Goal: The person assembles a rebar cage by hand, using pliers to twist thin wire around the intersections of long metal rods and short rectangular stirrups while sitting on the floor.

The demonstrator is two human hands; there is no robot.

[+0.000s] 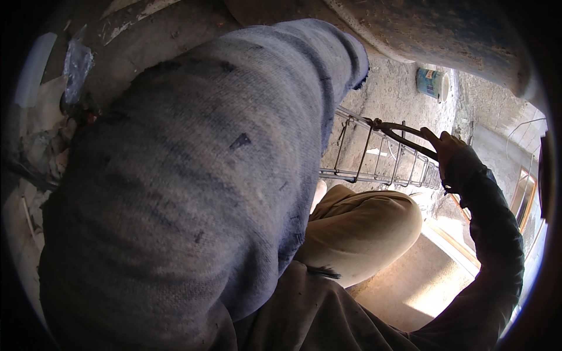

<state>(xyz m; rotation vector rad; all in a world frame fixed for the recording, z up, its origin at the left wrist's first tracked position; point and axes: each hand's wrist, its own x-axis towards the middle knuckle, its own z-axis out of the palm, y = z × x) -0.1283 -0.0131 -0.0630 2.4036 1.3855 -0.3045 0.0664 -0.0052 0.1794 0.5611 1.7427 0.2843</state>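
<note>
In my right hand (449, 153) is a pair of dark long-handled pincers (405, 127), fingers closed about the handle ends. The jaws meet the upper long bar of a rebar cage (364, 153). This cage is made of thin steel bars with several bent wire stirrups, and it stretches rightward past my bent knee (374, 225). A large grey knitted sleeve (193, 169) fills the left and middle of the view, very near. It hides the cage's left end, and my left hand cannot be made out. A small pale patch shows between sleeve and knee, too little to identify.
A blue-green bucket (430, 83) lies on the rough ground beyond the cage. Above it curves a big rusty metal surface (445, 29). Clear crumpled plastic (77, 67) and rubble lie at far left. Orange-brown framed panels (523, 196) are at the right edge.
</note>
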